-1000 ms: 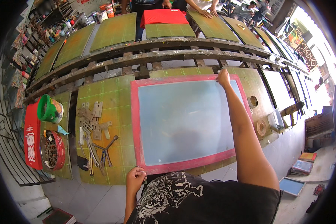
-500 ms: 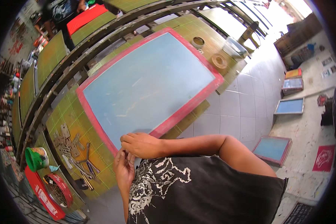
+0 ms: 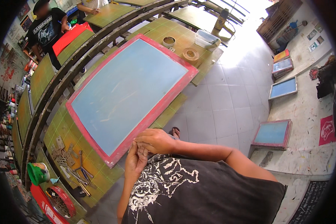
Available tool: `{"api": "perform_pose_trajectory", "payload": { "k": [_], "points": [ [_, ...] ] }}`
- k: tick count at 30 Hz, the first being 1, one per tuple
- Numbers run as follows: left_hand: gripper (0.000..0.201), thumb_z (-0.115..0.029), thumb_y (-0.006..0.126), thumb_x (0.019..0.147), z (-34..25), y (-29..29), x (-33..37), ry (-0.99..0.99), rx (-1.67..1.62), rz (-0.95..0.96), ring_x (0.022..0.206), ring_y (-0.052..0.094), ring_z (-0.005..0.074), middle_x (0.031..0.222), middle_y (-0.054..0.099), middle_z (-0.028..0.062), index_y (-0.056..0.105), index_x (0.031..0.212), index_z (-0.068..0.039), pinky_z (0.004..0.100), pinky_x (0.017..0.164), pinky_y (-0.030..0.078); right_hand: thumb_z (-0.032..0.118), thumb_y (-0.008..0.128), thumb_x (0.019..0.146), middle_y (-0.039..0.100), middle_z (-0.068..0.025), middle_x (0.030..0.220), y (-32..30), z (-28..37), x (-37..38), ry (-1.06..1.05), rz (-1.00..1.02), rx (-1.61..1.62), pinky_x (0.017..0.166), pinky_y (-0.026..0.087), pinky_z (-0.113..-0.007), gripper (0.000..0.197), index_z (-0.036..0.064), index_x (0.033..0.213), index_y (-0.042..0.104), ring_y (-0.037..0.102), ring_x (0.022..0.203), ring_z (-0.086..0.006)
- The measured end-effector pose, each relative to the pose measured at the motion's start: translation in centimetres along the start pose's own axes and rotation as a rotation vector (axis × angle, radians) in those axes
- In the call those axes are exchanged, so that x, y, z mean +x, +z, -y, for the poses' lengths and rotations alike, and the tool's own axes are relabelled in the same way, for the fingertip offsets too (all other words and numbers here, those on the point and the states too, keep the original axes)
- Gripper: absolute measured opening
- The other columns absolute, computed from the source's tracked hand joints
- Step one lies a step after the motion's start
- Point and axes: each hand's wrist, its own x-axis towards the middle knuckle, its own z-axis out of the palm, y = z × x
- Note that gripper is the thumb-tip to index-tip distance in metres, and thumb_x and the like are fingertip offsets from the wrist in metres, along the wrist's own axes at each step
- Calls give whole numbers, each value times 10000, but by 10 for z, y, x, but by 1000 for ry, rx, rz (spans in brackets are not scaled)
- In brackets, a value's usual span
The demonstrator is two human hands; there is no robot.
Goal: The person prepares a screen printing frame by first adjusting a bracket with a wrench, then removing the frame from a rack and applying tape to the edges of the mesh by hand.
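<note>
My two hands meet in front of my shirt, at the near edge of a large screen printing frame (image 3: 123, 97) with a red rim and blue mesh, which lies flat on the table. The right hand (image 3: 156, 140) is closed, its fingertips over those of my left hand (image 3: 136, 159). My left fingers are bent up and pressed together against the right. Whatever they hold, if anything, is hidden. Left of the frame lie metal clamps and hinge plates (image 3: 64, 152) and several wrenches (image 3: 81, 172).
A roll of brown tape (image 3: 190, 55), an open tin (image 3: 168, 42) and a clear plastic tub (image 3: 207, 40) stand beyond the frame. At the left are a green bucket (image 3: 38, 173) and a red-rimmed round tin (image 3: 61, 201). More framed screens (image 3: 271, 133) lean rightward. A person (image 3: 48, 30) stands across the rails.
The view has shifted, so the frame sits lower left and a foot shows on the floor. My hands stay together, now beside the frame's near edge. The co-worker shows more fully.
</note>
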Motion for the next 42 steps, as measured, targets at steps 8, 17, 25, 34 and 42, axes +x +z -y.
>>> {"api": "perform_pose_trajectory", "payload": {
  "k": [8, 17, 25, 34, 42],
  "points": [
    [233, -201, 534, 991, 63, 67, 37, 76, 152, 52, 989, 640, 151, 1088, 638, 58, 569, 1131, -18, 270, 873, 543, 77, 685, 758, 629, -74, 895, -59, -27, -12, -27, -264, -162, 703, 519, -359, 126, 53, 876, 647, 619, 832, -264],
    [205, -235, 533, 996, 177, 143, 127, 82, 168, -9, 869, 610, 74, 999, 615, 15, 573, 1107, -68, 206, 731, 529, 29, 714, 686, 655, -83, 933, -189, -92, -52, -134, -316, -235, 721, 526, -368, 245, 47, 926, 667, 634, 837, -268],
    [208, -320, 629, 935, 247, 178, 187, -5, 252, -96, 895, 649, 138, 994, 652, -10, 646, 968, -115, 269, 761, 552, 28, 718, 763, 663, -97, 874, -266, -144, -85, 216, -332, 55, 731, 524, -341, 148, 16, 902, 670, 644, 812, -243],
    [245, -278, 578, 968, 253, 172, 192, -12, 421, -57, 940, 658, 180, 1093, 655, 55, 602, 1117, -85, 297, 773, 551, 109, 691, 801, 690, -118, 825, -402, -308, -74, 621, -612, -296, 686, 501, -331, 119, 8, 862, 677, 668, 754, -234],
    [220, -252, 608, 948, 223, 91, 161, 252, 376, -308, 911, 647, 164, 1052, 655, 47, 593, 1097, -92, 278, 751, 518, 199, 694, 813, 672, -75, 925, -402, -360, -70, 600, -268, -672, 762, 508, -364, 159, 108, 943, 699, 626, 918, -273]
  ]
}}
